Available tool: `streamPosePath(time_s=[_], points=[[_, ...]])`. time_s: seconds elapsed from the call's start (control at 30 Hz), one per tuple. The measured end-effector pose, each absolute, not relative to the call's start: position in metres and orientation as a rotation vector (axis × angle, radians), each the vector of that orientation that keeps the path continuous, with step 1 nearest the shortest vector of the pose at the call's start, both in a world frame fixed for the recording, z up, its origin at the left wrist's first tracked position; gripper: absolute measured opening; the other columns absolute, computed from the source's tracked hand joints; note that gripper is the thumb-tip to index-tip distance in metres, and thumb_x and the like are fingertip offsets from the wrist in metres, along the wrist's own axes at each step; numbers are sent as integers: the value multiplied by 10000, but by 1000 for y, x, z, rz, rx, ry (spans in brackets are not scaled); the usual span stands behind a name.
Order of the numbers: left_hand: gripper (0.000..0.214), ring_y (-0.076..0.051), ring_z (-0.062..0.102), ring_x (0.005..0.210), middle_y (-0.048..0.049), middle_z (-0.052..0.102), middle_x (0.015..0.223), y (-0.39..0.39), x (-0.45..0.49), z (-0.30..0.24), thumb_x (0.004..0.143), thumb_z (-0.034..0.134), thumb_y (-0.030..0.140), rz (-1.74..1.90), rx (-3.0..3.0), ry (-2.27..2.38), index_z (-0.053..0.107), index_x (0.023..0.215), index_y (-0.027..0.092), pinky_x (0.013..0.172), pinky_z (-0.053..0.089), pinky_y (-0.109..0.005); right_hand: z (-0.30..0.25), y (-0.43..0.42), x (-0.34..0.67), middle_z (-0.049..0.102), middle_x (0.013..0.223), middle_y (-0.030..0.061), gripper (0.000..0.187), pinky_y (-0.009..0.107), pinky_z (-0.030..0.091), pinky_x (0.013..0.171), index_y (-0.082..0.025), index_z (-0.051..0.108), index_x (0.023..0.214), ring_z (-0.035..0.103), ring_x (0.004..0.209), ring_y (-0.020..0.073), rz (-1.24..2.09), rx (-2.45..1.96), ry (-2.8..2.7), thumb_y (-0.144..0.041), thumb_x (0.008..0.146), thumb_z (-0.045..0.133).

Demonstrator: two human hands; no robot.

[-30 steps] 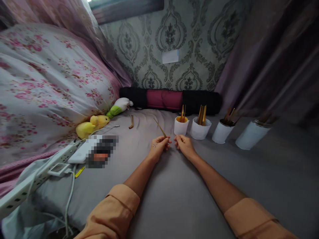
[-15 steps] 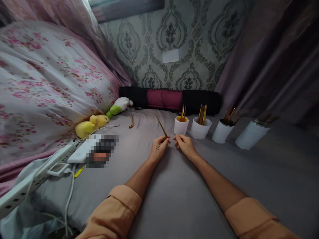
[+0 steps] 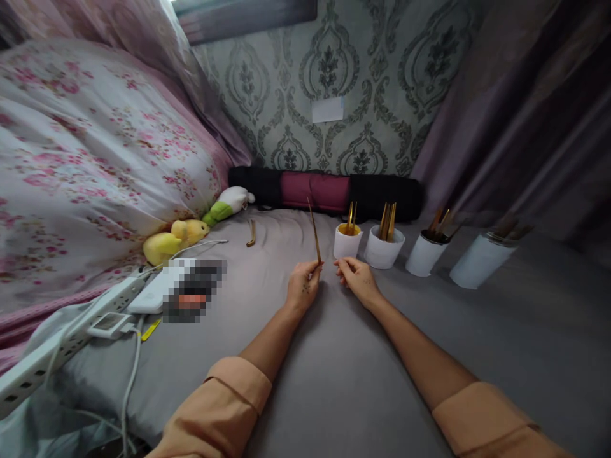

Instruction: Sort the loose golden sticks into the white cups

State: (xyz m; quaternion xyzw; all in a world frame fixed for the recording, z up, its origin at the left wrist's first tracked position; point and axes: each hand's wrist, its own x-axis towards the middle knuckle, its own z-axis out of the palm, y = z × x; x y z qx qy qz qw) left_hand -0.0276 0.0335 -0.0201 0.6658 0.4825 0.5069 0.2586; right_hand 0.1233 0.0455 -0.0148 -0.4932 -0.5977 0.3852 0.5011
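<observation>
My left hand (image 3: 304,287) pinches slim, gold-coloured tweezers (image 3: 315,236) by their lower end. Their pointed tip stands up and leans slightly left. A short gap to the right is my right hand (image 3: 356,280), its fingers curled together, with nothing seen sticking out of them. Just beyond it stands a small white-wrapped cup (image 3: 347,245) with gold tweezers (image 3: 352,215) upright inside. A wider white cup (image 3: 384,252) beside it also holds gold tweezers (image 3: 387,219). Another gold tool with a bent end (image 3: 251,233) lies on the grey sheet, left of my left hand.
Two more white-wrapped containers, a middle one (image 3: 426,257) and a taller one (image 3: 482,262), hold slim tools at right. On the left are plush toys (image 3: 176,240), a power strip (image 3: 71,340), a white charger (image 3: 111,324) and cables. A black and maroon roll (image 3: 315,191) lies along the wall.
The tweezers in my left hand have swung from a leftward slant to nearly upright, as that hand turned. My right hand has barely moved.
</observation>
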Motion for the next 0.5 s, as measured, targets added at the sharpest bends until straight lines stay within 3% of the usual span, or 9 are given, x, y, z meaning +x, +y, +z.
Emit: streamPosePath(time_s=[0.1,0.5], points=[[258,-194,509,843,-61,637,901,33,-28,-19,800,465,294,1367,1888,1324,645,979,249,871,322,-332,-10,44,124,551,630,17,361,177,358,397,-131,602,816,476,462,76,918,-1157,-1439,-460,762,462],[297,-173,464,838,-67,605,894,25,-30,-13,867,337,251,1151,2436,1574,586,1024,212,773,344,-292,9,35,119,552,648,22,311,189,341,393,-130,593,886,475,480,86,954,-1069,-1399,-384,737,493]])
